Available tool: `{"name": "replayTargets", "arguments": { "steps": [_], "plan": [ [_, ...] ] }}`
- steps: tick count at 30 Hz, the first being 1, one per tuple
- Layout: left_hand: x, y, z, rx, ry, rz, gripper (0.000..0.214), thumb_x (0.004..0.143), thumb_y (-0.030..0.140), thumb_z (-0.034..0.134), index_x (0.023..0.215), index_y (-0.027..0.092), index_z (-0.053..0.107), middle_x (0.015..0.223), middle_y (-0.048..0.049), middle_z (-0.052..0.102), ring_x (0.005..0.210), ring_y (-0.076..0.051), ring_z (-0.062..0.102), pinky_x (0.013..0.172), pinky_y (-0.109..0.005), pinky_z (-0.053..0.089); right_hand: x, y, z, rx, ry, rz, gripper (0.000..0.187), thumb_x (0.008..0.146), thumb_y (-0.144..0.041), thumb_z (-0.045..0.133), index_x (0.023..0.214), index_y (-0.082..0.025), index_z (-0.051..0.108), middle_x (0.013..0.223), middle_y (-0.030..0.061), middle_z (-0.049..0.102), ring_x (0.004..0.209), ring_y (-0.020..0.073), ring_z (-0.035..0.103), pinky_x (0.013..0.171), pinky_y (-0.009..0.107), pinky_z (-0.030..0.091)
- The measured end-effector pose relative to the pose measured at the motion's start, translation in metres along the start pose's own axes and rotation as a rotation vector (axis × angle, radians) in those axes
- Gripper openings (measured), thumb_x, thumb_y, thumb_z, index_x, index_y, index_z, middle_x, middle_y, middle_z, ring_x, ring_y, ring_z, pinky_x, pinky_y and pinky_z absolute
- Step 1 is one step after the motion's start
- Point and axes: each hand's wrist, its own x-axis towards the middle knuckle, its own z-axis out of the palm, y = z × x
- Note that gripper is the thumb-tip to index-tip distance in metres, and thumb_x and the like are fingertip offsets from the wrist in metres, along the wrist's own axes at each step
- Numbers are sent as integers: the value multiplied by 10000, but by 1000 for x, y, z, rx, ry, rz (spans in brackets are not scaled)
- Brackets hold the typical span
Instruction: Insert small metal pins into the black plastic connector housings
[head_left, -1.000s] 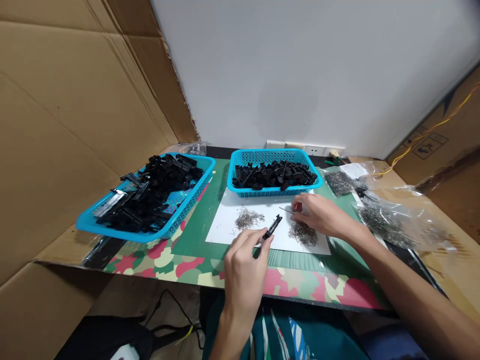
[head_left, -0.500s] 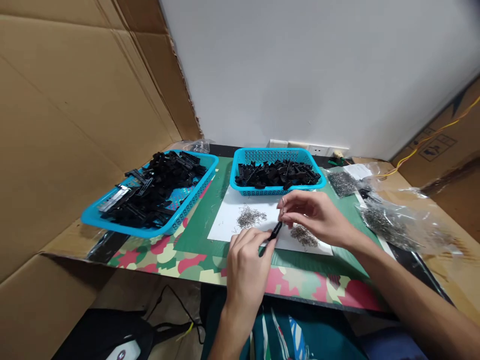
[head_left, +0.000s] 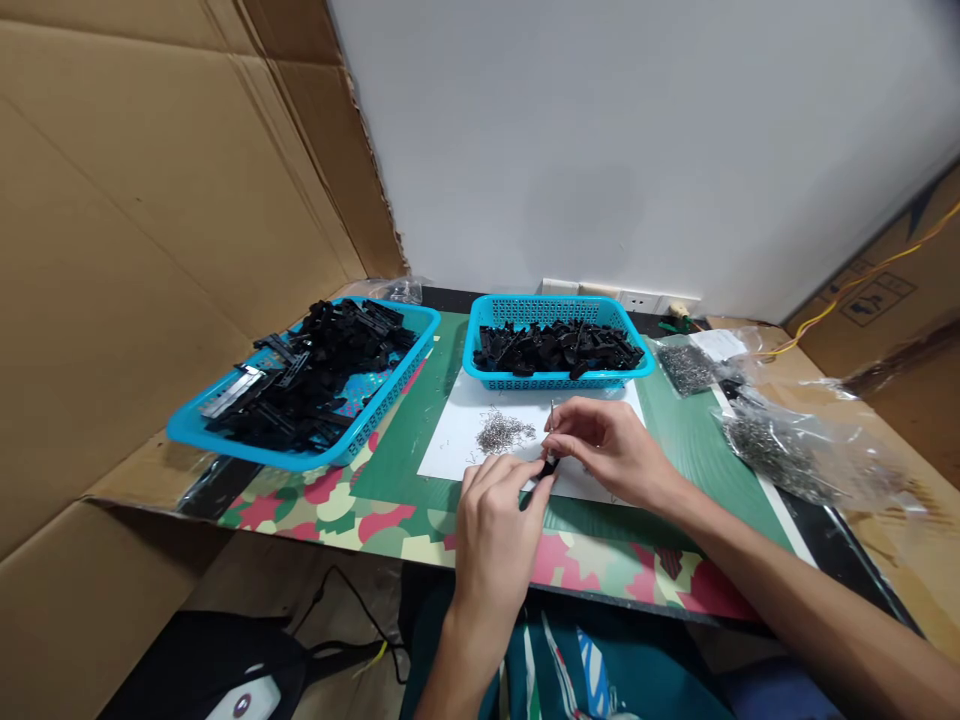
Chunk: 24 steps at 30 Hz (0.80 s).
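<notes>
With the left hand (head_left: 496, 530) I am pinching a small black plastic part (head_left: 552, 466) between the thumb and the index fingertip, the other fingers curling together at its left. The part is sitting right at those fingertips, above the near edge of a sheet of white paper (head_left: 450, 440), and its far end is disappearing behind the fingers of the right hand (head_left: 611, 450). With that right hand I am pinching a thin metal rod (head_left: 553, 415) between thumb and fingertips, and the rod is standing nearly upright. The two hands are meeting at the part; whether the rod is touching it I cannot tell, since the fingers are covering the spot.

Just beyond the left hand, a loose pile of tiny metal pieces (head_left: 505, 433) is lying on the paper. A blue plastic basket (head_left: 559, 382) is standing at the far edge of the sheet, holding more black parts, and a larger blue basket (head_left: 259, 455) is standing to the left, also holding black pieces. At the right, a clear plastic bag (head_left: 780, 455) is lying with metal bits inside.
</notes>
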Motion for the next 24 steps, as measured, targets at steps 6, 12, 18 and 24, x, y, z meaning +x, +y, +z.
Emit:
{"name": "replayTargets", "arguments": {
  "steps": [6, 12, 18, 24],
  "plan": [
    [-1, 4, -2, 39, -29, -13, 99, 920, 134, 764, 986, 208, 757, 874, -23, 744, 858, -247, 676, 778, -384, 443, -2, -4, -1, -157, -38, -35, 111, 977, -235, 656, 885, -177, 680, 761, 13, 693, 680, 141, 621, 631, 250, 495],
    [1, 7, -4, 47, -28, -52, 121, 925, 89, 735, 950, 207, 748, 892, -18, 748, 865, -234, 670, 789, -373, 458, -5, -6, 5, -227, -52, -114, 134, 963, -147, 636, 849, -185, 696, 739, -8, 675, 660, 130, 615, 650, 249, 499],
    [2, 4, -5, 22, 35, -40, 90, 936, 157, 741, 994, 226, 745, 903, -6, 761, 813, -218, 688, 797, -361, 483, 0, 1, -9, -168, 175, -172, 126, 973, -234, 682, 1069, -198, 756, 1002, 59, 793, 844, 198, 758, 764, 308, 593],
    [17, 6, -27, 23, 266, -43, 67, 941, 287, 759, 954, 238, 715, 811, 9, 699, 696, -196, 606, 766, -352, 451, 7, 7, -43, -895, -77, -167, 226, 1038, -132, 569, 1091, -208, 775, 940, 75, 754, 895, 240, 669, 707, 326, 454]
  ]
}}
